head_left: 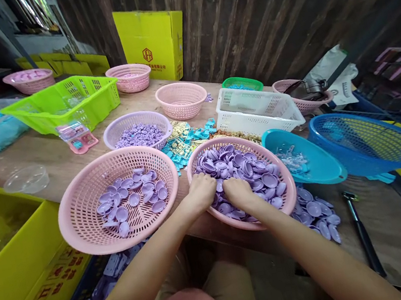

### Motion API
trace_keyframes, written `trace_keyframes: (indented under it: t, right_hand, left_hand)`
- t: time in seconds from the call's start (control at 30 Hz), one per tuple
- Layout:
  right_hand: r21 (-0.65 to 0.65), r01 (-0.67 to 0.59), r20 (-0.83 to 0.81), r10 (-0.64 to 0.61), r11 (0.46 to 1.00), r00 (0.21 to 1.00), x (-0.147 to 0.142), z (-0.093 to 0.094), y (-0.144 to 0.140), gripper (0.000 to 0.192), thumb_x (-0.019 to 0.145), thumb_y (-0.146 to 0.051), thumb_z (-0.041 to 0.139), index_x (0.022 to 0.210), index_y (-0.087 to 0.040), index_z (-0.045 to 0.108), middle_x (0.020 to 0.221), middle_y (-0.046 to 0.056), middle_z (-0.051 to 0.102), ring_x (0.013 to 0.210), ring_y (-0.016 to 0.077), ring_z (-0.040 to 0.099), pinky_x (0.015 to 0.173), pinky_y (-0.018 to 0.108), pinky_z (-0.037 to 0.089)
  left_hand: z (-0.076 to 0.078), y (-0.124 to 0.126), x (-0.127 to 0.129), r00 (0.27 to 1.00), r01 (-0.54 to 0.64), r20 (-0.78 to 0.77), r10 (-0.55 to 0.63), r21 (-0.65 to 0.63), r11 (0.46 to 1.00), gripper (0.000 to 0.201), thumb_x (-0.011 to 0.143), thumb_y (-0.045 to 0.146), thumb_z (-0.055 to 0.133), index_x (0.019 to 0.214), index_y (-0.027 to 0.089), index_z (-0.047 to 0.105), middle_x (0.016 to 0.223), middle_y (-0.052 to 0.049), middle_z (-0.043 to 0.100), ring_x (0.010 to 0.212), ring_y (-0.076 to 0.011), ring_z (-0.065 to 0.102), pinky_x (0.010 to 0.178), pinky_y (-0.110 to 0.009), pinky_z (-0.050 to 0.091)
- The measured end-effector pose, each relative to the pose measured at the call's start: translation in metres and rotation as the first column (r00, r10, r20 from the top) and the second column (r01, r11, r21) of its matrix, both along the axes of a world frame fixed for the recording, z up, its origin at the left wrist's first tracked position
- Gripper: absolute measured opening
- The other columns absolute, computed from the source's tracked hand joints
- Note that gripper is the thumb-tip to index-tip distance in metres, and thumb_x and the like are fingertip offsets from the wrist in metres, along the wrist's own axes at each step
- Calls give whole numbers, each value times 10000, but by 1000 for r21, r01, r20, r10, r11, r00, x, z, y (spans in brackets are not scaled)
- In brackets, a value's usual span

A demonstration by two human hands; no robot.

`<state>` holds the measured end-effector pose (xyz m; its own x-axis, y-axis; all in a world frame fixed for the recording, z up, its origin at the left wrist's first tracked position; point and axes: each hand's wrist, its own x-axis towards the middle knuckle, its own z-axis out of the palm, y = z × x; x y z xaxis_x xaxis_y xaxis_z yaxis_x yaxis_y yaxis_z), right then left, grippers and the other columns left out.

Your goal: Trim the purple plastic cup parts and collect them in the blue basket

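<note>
both hands are sitting in the pink basket [287,197] on the right, the one heaped with little purple discs [243,166]. the left hand [202,190] is curled over the near left part of the heap, fingers bent down into the discs, and the right hand [239,192] is resting just beside it, almost touching, fingers tucked under too. can't really tell if either one is actually gripping a disc or just pressing into the pile, the fingertips are hidden in there.

that basket is sitting at the near edge of the wooden table [392,240], partly hanging over it. more of the same purple pieces are lying loose on the table [316,212] just to its right.

to the left, nearly touching, there's a second pink basket [77,221] with a much thinner layer of purple discs [132,200] spread over its bottom. behind those two a lilac basket [113,134] is holding smaller purple bits, and a pile of teal and yellowish parts [184,145] is lying between the baskets.

further back: an empty-looking pink basket [182,103], a white crate [255,110], a lime green crate [62,104] and a yellow box [151,40] against the wall. right of the hands a teal bowl [322,165] is leaning against a blue basket [372,142]. a black-handled tool [363,235] is lying on the table near the right forearm.
</note>
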<state>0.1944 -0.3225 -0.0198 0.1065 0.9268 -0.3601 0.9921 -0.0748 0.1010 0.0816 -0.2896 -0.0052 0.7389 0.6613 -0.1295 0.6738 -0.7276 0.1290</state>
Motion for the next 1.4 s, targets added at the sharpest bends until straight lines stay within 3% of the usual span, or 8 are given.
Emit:
trace_keyframes:
  t: [0.43, 0.6, 0.7, 0.87, 0.97, 1.23, 1.3, 1.4]
  right_hand:
    - [-55, -56, -59, 53, 997, 997, 12, 5, -4, 254, 748, -98, 454, 890, -110, 665, 944, 175, 651, 869, 248, 611, 671, 290, 422]
    - [-52, -92, -119, 86, 994, 989, 17, 2, -3, 207, 755, -115, 457, 818, -91, 652, 879, 170, 656, 811, 224, 608, 631, 259, 394]
    - [-28, -104, -221, 95, 994, 971, 27, 11, -8, 187, 792, -170, 439, 756, -121, 615, 748, 84, 653, 703, 161, 588, 573, 216, 373]
    - [258, -25, -577, 175, 966, 798, 33, 26, -27, 150, 827, -215, 403, 734, -160, 506, 610, -5, 556, 551, 109, 489, 499, 199, 336]
    - [441, -96, -500, 333, 892, 800, 28, 20, -37, 134, 793, -98, 384, 736, -168, 483, 660, 6, 546, 594, 116, 485, 547, 212, 340]
    - [528, -374, -262, 565, 762, 782, 27, 14, -44, 177, 800, -47, 340, 796, -169, 468, 745, 33, 513, 635, 130, 490, 547, 217, 344]
    - [542, -366, -266, 567, 757, 779, 28, 16, -44, 179, 796, -53, 335, 790, -168, 472, 741, 36, 516, 635, 134, 489, 548, 220, 348]
    - [630, -217, -310, 498, 746, 810, 26, 20, -48, 147, 803, -108, 356, 756, -172, 480, 709, 30, 514, 618, 131, 480, 563, 226, 357]
  left_hand:
    - [-3, 9, -11, 932, -139, 312, 183, -157, 978, 269, 721, 54, 457, 813, 160, 686, 783, -81, 675, 782, -204, 599, 710, -282, 438]
    - [-4, 7, -18, 622, -150, 674, 399, -397, 906, 292, 756, 81, 410, 909, 166, 644, 710, -22, 636, 651, -133, 582, 623, -219, 428]
    - [-1, 1, -23, 466, 11, 598, 652, -741, 672, 329, 745, 84, 388, 1002, 129, 590, 537, 32, 528, 454, -86, 506, 471, -179, 377]
    - [-2, -11, -24, 610, 379, 309, 729, -922, 73, 267, 656, 93, 444, 878, 74, 590, 487, 35, 493, 368, -58, 461, 374, -151, 305]
    - [-7, -15, -21, 626, 474, 292, 723, -879, -55, 155, 607, 109, 486, 734, 78, 570, 496, 22, 498, 368, -52, 463, 341, -137, 244]
    - [-4, -20, -24, 657, 494, 340, 672, -869, -43, 66, 602, 156, 525, 629, 105, 493, 490, 31, 474, 368, -35, 418, 358, -144, 219]
    - [-2, -23, -24, 669, 490, 413, 618, -870, 51, 87, 654, 194, 518, 659, 111, 493, 497, 35, 471, 378, -39, 411, 376, -154, 241]
    - [0, -28, -20, 634, 359, 503, 587, -864, 353, 121, 726, 219, 489, 791, 120, 514, 487, 61, 449, 383, -52, 396, 397, -167, 277]
